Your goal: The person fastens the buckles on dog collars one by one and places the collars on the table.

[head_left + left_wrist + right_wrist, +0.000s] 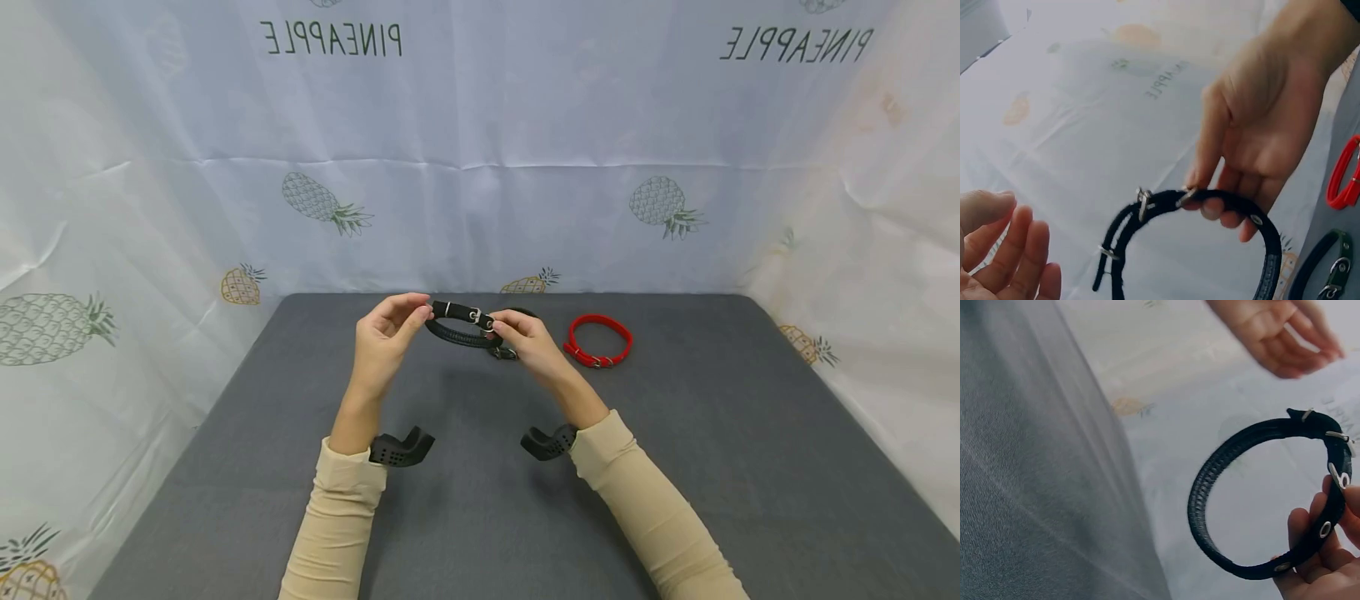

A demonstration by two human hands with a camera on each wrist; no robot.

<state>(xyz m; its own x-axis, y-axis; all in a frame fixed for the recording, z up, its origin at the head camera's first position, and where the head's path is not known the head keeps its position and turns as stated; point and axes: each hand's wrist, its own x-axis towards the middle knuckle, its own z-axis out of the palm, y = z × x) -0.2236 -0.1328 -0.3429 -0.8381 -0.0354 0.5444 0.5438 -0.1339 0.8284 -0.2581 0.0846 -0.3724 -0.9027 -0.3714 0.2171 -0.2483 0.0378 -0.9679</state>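
Observation:
A black collar (462, 338) with a metal buckle, a D-ring and metal eyelets is held up above the table, its strap closed into a ring. My right hand (534, 343) pinches it between thumb and fingers beside the D-ring. In the right wrist view, the braided or stitched part of the collar (1199, 499) hangs on the far side from that hand. My left hand (381, 340) is at the collar's left end. Both wrist views show a gap between the left hand (1013, 253) and the collar, its fingers loosely extended and holding nothing.
On the grey table (465, 517), a red collar (630, 340) lies buckled in a ring to the right. A dark green collar (1341, 256) lies behind my right hand, partly hidden in the head view. A white pineapple-print curtain (480, 217) surrounds the table's back and sides.

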